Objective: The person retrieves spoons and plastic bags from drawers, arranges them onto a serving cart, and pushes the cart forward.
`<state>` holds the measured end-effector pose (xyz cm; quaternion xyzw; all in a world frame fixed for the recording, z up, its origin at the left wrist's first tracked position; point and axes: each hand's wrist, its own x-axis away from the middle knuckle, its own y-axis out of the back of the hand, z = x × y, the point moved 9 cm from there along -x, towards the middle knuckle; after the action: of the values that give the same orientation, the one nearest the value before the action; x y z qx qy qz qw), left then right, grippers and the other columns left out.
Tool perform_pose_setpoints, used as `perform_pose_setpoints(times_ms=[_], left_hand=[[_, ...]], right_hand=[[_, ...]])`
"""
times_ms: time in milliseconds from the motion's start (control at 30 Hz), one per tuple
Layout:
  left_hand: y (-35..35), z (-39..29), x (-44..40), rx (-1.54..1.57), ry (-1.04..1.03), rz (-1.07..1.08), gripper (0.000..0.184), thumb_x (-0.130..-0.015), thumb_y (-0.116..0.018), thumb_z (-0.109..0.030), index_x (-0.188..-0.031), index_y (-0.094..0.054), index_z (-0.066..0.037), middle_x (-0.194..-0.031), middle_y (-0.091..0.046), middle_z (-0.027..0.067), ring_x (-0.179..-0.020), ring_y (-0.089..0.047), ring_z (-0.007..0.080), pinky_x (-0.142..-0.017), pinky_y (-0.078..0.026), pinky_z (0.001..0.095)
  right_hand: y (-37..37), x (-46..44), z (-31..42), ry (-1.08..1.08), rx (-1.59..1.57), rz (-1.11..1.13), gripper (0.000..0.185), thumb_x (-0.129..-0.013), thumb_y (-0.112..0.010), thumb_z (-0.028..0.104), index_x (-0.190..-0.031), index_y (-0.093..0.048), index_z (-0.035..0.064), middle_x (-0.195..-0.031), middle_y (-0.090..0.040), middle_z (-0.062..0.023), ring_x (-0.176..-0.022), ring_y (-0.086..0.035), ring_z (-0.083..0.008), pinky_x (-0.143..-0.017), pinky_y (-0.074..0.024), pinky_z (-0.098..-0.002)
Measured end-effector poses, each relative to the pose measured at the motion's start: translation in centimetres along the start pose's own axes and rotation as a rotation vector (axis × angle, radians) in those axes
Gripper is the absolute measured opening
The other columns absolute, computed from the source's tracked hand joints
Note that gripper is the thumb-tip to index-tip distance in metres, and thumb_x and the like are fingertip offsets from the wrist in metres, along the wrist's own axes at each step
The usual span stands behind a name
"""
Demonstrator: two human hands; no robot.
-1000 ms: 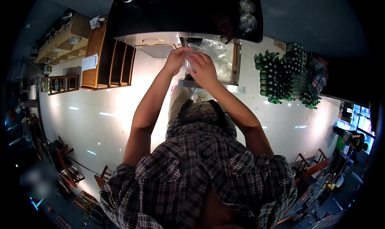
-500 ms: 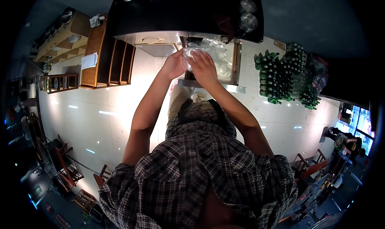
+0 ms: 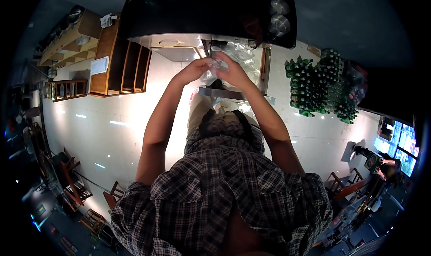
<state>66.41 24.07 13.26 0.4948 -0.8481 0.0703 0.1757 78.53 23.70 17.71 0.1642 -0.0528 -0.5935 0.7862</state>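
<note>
Pinched between my two hands is a clear plastic bag (image 3: pixel 208 78), held above an open drawer (image 3: pixel 256 96). My left hand (image 3: pixel 195 70) is closed, with its thumb and fingers on the bag's left side. From the right, my right hand (image 3: pixel 232 74) grips the same bag with bent fingers. More crumpled clear plastic bags (image 3: pixel 244 54) fill the drawer just beyond my hands. Exactly how the fingertips meet the plastic is too small to make out.
A black counter (image 3: pixel 202 13) stands ahead, with metal bowls (image 3: pixel 279 25) at its right end. Many green bottles (image 3: pixel 310 87) stand on the floor to the right. A wooden shelf unit (image 3: pixel 121 70) is at left. At far right, a person (image 3: pixel 388 166) carries a box-like object.
My right hand has turned from lying flat over the plastic to gripping it with bent fingers. My left hand has shifted slightly. The person at far right has moved.
</note>
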Motion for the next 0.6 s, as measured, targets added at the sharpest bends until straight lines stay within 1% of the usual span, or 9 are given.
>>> perform_pose_setpoints(times_ms=[33,67,167,200,267,367,500,533,600], left_hand=[[-0.5,-0.8,0.0,-0.079,-0.035,0.064,0.023,-0.094,-0.043,-0.012,-0.110,-0.056,-0.002,-0.100,-0.059,0.0032,-0.096,-0.051,0.0121,-0.087,-0.039,0.0259],[-0.2,-0.6,-0.3,-0.166,0.006,0.095,0.024,-0.092,-0.048,-0.012,-0.112,-0.054,-0.001,-0.100,-0.059,0.0037,-0.096,-0.051,0.0120,-0.088,-0.039,0.0259],[0.9,-2.2,-0.6,-0.160,-0.146,-0.009,0.030,-0.087,-0.055,-0.009,-0.115,-0.051,-0.001,-0.100,-0.059,0.0042,-0.097,-0.051,0.0125,-0.087,-0.040,0.0268],[0.7,-2.6,-0.3,-0.159,-0.147,-0.012,0.030,-0.087,-0.055,-0.009,-0.115,-0.051,-0.001,-0.100,-0.059,0.0042,-0.097,-0.051,0.0125,-0.087,-0.040,0.0268],[1.5,-3.4,0.4,0.157,-0.143,-0.156,0.037,-0.082,-0.060,-0.004,-0.117,-0.049,-0.001,-0.099,-0.059,0.0042,-0.095,-0.054,0.0135,-0.084,-0.043,0.0270],[1.0,-0.4,-0.2,0.177,-0.045,-0.142,0.041,-0.080,-0.060,-0.001,-0.119,-0.047,-0.001,-0.099,-0.059,0.0039,-0.091,-0.056,0.0142,-0.081,-0.046,0.0266],[2.6,1.6,-1.1,0.166,-0.105,-0.164,0.025,-0.079,-0.053,0.009,-0.101,-0.061,0.000,-0.101,-0.060,0.0048,-0.092,-0.058,0.0157,-0.082,-0.048,0.0279],[2.8,2.2,-1.1,0.167,-0.104,-0.164,0.025,-0.079,-0.053,0.009,-0.101,-0.061,0.000,-0.101,-0.060,0.0048,-0.092,-0.058,0.0157,-0.082,-0.048,0.0279],[2.3,-1.9,0.0,-0.038,-0.327,-0.112,0.021,-0.079,-0.050,0.009,-0.089,-0.065,-0.001,-0.105,-0.060,0.0075,-0.100,-0.056,0.0202,-0.089,-0.045,0.0316]], right_hand=[[-1.6,-0.1,-2.1,-0.138,-0.148,0.178,0.039,-0.074,-0.069,0.019,-0.107,-0.057,0.0006,-0.102,-0.061,-0.0136,-0.096,-0.057,-0.0224,-0.082,-0.0447,-0.0303],[-2.7,0.0,-4.5,-0.221,-0.147,0.266,0.033,-0.077,-0.066,0.016,-0.105,-0.058,0.0002,-0.091,-0.063,-0.0114,-0.081,-0.060,-0.0168,-0.073,-0.0463,-0.0287],[-2.6,-0.1,-6.6,-0.314,-0.066,0.243,0.028,-0.078,-0.065,0.012,-0.102,-0.058,-0.0012,-0.086,-0.064,-0.0075,-0.074,-0.060,-0.0144,-0.068,-0.0475,-0.0277],[-2.7,-0.1,-6.6,-0.313,-0.064,0.245,0.028,-0.078,-0.065,0.012,-0.102,-0.058,-0.0012,-0.086,-0.064,-0.0075,-0.074,-0.060,-0.0144,-0.068,-0.0475,-0.0277],[-1.9,0.2,-7.7,-0.505,-0.603,0.000,0.019,-0.080,-0.063,0.008,-0.096,-0.059,-0.0008,-0.089,-0.063,-0.0060,-0.073,-0.059,-0.0122,-0.067,-0.0478,-0.0253],[-1.6,0.3,-7.9,-0.581,-0.790,-0.091,0.011,-0.082,-0.059,0.003,-0.093,-0.060,0.0003,-0.092,-0.062,-0.0053,-0.075,-0.058,-0.0108,-0.067,-0.0474,-0.0227],[-1.6,0.3,-7.8,-0.584,-0.860,-0.065,0.013,-0.082,-0.054,-0.003,-0.091,-0.062,0.0032,-0.097,-0.063,-0.0060,-0.079,-0.058,-0.0125,-0.068,-0.0475,-0.0249],[-1.7,0.0,-7.9,-0.554,-0.878,0.008,0.016,-0.080,-0.052,-0.006,-0.087,-0.063,0.0036,-0.099,-0.063,-0.0061,-0.083,-0.057,-0.0134,-0.071,-0.0469,-0.0258],[-1.4,-0.2,-7.6,-0.523,-0.896,0.081,0.019,-0.078,-0.050,-0.009,-0.083,-0.063,0.0040,-0.102,-0.063,-0.0061,-0.086,-0.057,-0.0143,-0.073,-0.0463,-0.0268]])
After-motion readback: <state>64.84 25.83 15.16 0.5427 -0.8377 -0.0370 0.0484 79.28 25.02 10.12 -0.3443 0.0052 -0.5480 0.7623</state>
